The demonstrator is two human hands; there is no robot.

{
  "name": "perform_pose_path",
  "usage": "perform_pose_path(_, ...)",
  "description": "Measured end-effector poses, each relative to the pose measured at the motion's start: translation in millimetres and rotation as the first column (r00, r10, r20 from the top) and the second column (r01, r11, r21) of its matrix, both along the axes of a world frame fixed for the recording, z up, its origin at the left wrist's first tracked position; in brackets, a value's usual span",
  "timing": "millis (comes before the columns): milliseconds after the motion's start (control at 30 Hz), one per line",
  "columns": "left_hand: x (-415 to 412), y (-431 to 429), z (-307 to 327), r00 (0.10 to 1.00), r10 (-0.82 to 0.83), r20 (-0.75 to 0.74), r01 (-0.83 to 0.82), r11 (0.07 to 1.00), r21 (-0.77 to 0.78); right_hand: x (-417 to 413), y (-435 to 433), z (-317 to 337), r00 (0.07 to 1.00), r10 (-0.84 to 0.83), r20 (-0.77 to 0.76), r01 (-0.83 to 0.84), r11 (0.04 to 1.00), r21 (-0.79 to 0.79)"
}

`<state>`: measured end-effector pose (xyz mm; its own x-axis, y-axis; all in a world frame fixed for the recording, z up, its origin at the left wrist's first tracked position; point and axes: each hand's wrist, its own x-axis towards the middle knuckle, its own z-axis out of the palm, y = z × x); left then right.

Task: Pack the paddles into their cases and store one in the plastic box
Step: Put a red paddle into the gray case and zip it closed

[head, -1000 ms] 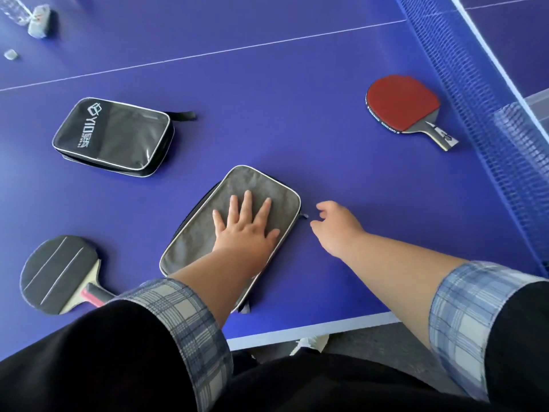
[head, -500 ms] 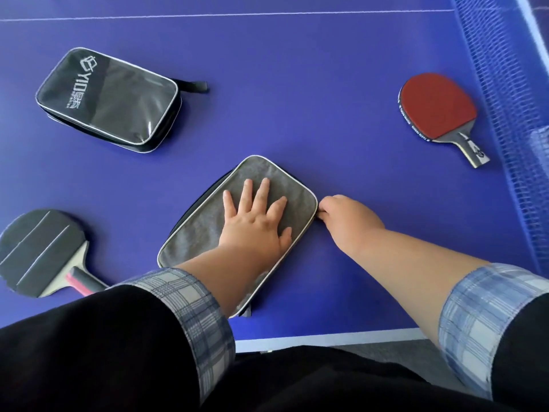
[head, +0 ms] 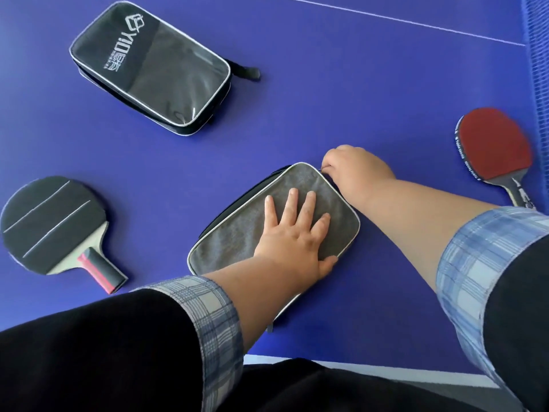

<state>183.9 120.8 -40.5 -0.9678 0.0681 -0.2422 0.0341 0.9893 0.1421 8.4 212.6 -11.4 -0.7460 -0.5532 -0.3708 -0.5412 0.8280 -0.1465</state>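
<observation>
We look down on a blue table tennis table (head: 356, 114), which fills nearly the whole view, with a thin white line (head: 416, 23) crossing its far part and the blue net (head: 537, 69) running down the right edge. Two forearms reach in from below, each in a dark sleeve with a plaid cuff turned back.

At the far left lies a black case (head: 154, 69) with white piping and a white logo, flat on the table, a short strap sticking out of its right side. Nearer to us, in the middle, the grey case (head: 237, 230) lies flat and slanted, its long side running from lower left to upper right. A black edge shows along its left side; we cannot tell whether it is zipped.

Both paddles lie bare on the table, outside the cases. The black paddle (head: 50, 224) rests well to the left of the grey case, handle pointing to the lower right. The red paddle (head: 493, 150) rests at the right, close to the net, handle toward us.

The left hand (head: 294, 239) lies palm down on the grey case, fingers straight and spread apart, thumb at the case's right edge. The right hand (head: 356, 171) sits at the case's far right corner, fingers curled tight and pinching there; what they grip is too small for us to make out.
</observation>
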Motion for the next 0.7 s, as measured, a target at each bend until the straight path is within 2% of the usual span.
perform_pose_path(67,0,0,-1,1.000,0.003,-0.001,-0.003,1.000,0.016,-5,-16,0,1.000,0.014,0.003,-0.013,1.000,-0.024)
perform_pose_path(133,0,-1,-1,1.000,0.003,-0.001,-0.002,1.000,0.028,-8,-30,-1,0.997,-0.014,0.070,0.021,0.995,-0.099)
perform_pose_path(200,0,-1,-2,1.000,-0.005,0.009,0.005,0.999,0.034,-10,-43,-1,0.957,-0.137,0.257,0.201,0.948,-0.245)
perform_pose_path(267,-1,0,-1,0.999,-0.012,0.042,0.011,1.000,0.027,-10,-55,-1,0.872,-0.227,0.433,0.376,0.878,-0.295)
perform_pose_path(300,-2,-1,0,0.998,-0.018,0.062,0.017,1.000,0.020,-9,-59,0,0.863,-0.227,0.452,0.377,0.884,-0.277)
perform_pose_path(400,-4,-2,3,0.990,-0.062,0.123,0.064,0.998,-0.008,1,-55,3,0.918,-0.169,0.359,0.251,0.948,-0.195)
perform_pose_path(500,-5,-7,12,0.965,-0.194,0.178,0.204,0.978,-0.040,14,-36,6,0.915,-0.159,0.372,0.242,0.952,-0.188)
perform_pose_path(600,4,-14,20,0.905,-0.353,0.239,0.380,0.921,-0.080,25,-10,9,0.892,-0.245,0.379,0.319,0.937,-0.144)
perform_pose_path(700,14,-29,26,0.839,-0.466,0.282,0.511,0.852,-0.114,40,14,9,0.818,-0.355,0.453,0.453,0.883,-0.127)
